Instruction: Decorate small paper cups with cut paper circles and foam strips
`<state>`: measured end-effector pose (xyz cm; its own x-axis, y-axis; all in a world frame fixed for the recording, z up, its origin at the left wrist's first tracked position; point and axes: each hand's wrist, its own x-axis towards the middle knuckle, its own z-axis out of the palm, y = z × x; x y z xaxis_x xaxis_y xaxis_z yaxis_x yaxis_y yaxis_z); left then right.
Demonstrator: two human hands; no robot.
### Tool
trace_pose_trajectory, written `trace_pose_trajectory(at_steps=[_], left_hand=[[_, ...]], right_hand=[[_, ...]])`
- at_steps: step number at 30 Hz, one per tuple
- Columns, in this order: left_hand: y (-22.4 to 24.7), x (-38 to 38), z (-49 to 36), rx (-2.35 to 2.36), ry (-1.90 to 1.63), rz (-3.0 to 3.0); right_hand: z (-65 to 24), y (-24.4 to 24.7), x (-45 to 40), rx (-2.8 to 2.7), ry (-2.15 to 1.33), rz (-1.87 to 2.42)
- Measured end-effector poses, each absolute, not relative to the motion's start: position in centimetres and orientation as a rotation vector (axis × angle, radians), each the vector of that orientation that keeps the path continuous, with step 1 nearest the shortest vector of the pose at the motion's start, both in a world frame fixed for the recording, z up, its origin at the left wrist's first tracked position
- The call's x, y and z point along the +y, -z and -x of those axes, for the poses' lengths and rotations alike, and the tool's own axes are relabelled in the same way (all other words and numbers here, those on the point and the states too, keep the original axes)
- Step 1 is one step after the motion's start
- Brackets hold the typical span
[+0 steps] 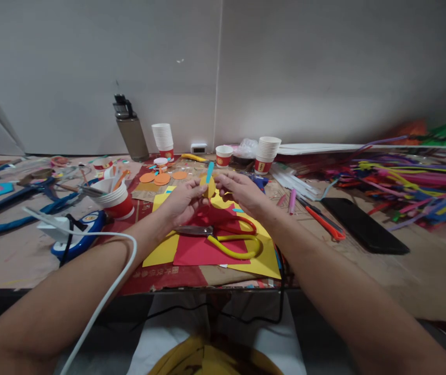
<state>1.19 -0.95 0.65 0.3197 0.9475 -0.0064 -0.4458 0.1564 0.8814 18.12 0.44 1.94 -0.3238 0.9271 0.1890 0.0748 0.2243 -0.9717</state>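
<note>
In front of me my left hand (187, 202) pinches a small yellow paper piece (208, 187). A light blue paper strip (209, 172) lies against that piece and sticks up above it. Just to the right, my right hand (236, 190) has its fingers curled close to the yellow piece's edge; whether anything sits in its fingertips is hidden. Below both hands, scissors (238, 246) with one red and one yellow handle rest on a red paper sheet (203, 252). Yellow paper sheets (264, 260) lie under the red one.
Orange paper discs (162, 179) and stacked paper cups (163, 136) are behind my hands. Left stand a cup of tools (116, 200), a blue device (96, 226) and a white cable (134, 245). Right lie a red cutter (326, 221), a black phone (363, 224) and colourful pipe cleaners (413, 182).
</note>
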Motion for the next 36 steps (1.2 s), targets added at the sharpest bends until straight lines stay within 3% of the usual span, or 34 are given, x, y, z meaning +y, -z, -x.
trace_pose_trajectory(at_steps=[13, 18, 22, 30, 36], left_hand=[[-0.7, -1.2, -0.9, 0.555, -0.895, -0.943], [-0.8, 0.0, 0.3, 0.908, -1.060, -1.169], [-0.6, 1.2, 2.0, 1.333, -1.193, -1.709], [-0.2, 0.9, 2.0, 1.624, -0.406, -2.385], [-0.3, 0.4, 1.5, 1.717, -0.566, -2.417]], right_hand=[[-18.2, -1.6, 0.7, -1.699, -1.216, 0.837], [-19.0, -1.8, 1.0, -1.536, -1.273, 0.859], [-19.4, -2.1, 1.1, -1.398, -1.280, 0.905], [-19.2, -1.8, 1.1, -1.324, -1.293, 1.015], [-18.7, -1.4, 0.9, -1.369, -1.325, 1.021]])
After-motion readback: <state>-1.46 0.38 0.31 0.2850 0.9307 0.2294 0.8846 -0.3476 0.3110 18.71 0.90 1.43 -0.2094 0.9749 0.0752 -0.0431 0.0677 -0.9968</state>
